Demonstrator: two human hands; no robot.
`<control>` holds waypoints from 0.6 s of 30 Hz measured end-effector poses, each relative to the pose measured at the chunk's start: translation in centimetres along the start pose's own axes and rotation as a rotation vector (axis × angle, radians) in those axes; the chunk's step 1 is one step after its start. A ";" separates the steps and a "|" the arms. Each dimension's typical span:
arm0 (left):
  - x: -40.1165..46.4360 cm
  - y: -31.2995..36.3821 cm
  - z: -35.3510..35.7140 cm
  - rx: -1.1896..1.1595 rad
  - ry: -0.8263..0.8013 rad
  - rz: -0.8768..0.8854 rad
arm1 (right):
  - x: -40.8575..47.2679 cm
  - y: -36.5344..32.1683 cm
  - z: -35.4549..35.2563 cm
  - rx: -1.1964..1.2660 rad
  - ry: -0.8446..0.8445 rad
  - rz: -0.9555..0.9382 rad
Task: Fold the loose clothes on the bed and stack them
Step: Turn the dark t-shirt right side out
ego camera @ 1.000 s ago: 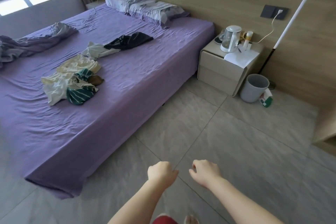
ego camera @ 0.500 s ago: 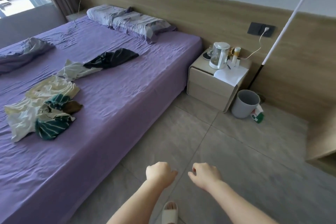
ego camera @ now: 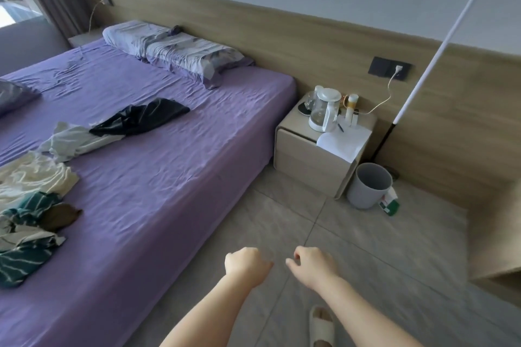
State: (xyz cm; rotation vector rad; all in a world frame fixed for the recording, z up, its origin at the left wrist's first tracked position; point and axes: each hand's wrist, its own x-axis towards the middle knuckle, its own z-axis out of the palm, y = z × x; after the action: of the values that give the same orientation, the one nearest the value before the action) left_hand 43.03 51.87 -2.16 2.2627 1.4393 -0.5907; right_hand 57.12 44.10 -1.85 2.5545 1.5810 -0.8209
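- Since the earlier frame: view has swung right; clothes now sit at the left edge, nightstand (ego camera: 315,160) nearer centre.
- Left hand (ego camera: 245,265), right hand (ego camera: 311,265): over the floor beside the bed (ego camera: 169,177), each grip loosely curled, holding nothing.
- Loose clothes on bed, well apart from both hands: black garment (ego camera: 141,118), pale shirt (ego camera: 76,142), cream top (ego camera: 33,177), green striped piece (ego camera: 19,259).
- Progress: nothing folded, no stack; whole task remains.
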 end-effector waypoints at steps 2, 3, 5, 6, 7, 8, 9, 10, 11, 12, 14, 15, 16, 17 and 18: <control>2.1 1.3 -1.1 -0.027 0.003 -0.029 | 2.6 1.0 -1.5 -0.010 -0.003 -0.020; 3.3 2.0 -1.7 -0.039 0.007 -0.047 | 4.0 1.6 -2.4 -0.022 -0.008 -0.036; 5.2 3.4 -2.5 -0.071 0.004 -0.092 | 6.6 2.9 -4.2 -0.054 -0.025 -0.071; 5.9 4.0 -3.0 -0.086 0.001 -0.117 | 7.8 3.6 -5.1 -0.073 -0.032 -0.089; 6.7 4.7 -3.5 -0.097 -0.005 -0.141 | 8.9 4.2 -5.9 -0.093 -0.040 -0.106; 7.5 5.3 -3.9 -0.108 -0.003 -0.167 | 10.1 4.7 -6.7 -0.109 -0.047 -0.124; 8.4 6.0 -4.5 -0.123 0.008 -0.191 | 11.3 5.3 -7.7 -0.122 -0.049 -0.144; 9.4 6.6 -5.3 -0.143 0.021 -0.213 | 12.6 5.7 -8.7 -0.140 -0.050 -0.168; 10.3 7.2 -6.1 -0.166 0.032 -0.231 | 14.0 6.1 -9.7 -0.167 -0.048 -0.197; 11.2 7.7 -6.9 -0.192 0.042 -0.246 | 15.3 6.5 -10.7 -0.201 -0.045 -0.225; 12.6 8.3 -8.4 -0.227 0.051 -0.275 | 17.5 6.9 -12.4 -0.248 -0.053 -0.259; 13.1 8.5 -8.9 -0.233 0.052 -0.288 | 18.4 7.0 -12.9 -0.261 -0.062 -0.267; 13.6 8.5 -9.4 -0.240 0.060 -0.302 | 19.2 7.0 -13.3 -0.269 -0.069 -0.275; 14.1 8.3 -9.8 -0.251 0.071 -0.319 | 20.0 6.9 -13.7 -0.275 -0.074 -0.285; 14.7 8.1 -10.2 -0.259 0.077 -0.334 | 20.9 6.7 -14.0 -0.280 -0.078 -0.300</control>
State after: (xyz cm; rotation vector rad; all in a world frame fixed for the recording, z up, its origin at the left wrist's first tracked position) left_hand 57.48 65.13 -0.80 1.8790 1.8340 -0.3874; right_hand 75.79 62.17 -0.78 2.1035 1.9267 -0.6510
